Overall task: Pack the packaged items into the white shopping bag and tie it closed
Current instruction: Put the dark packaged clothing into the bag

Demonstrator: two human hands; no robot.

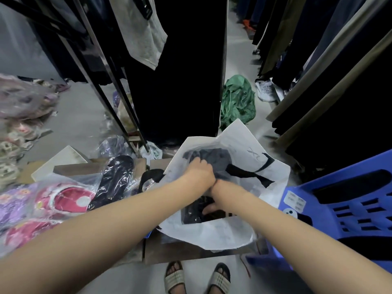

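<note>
Nearest the camera, two sandalled feet (197,277) stood on the pale floor. Just ahead, a flattened cardboard box (169,253) lay under the white shopping bag (212,236), whose mouth stood wide open with its black handles (250,175) draped over the far side.

Both bare forearms reached into the bag. The right hand (209,209) was low inside the near part of the opening, fingers curled around a dark packaged item (191,213) wrapped in glossy film. The left hand (200,169) sat above it, crossing over the right wrist, fingers closed on grey and dark packaged clothing (214,158) at the far side of the bag's interior.

To the left, outside the bag, lay more packaged items: a black one in clear film (115,179) and pink and purple ones (48,204), heaped together on the floor. A blue plastic stool (343,209) stood just beside the bag on the right.

Farther off, a crumpled green bag (237,100) lay on the floor, between hanging dark garments (176,71) and a rack of clothes (318,66) on the right.
</note>
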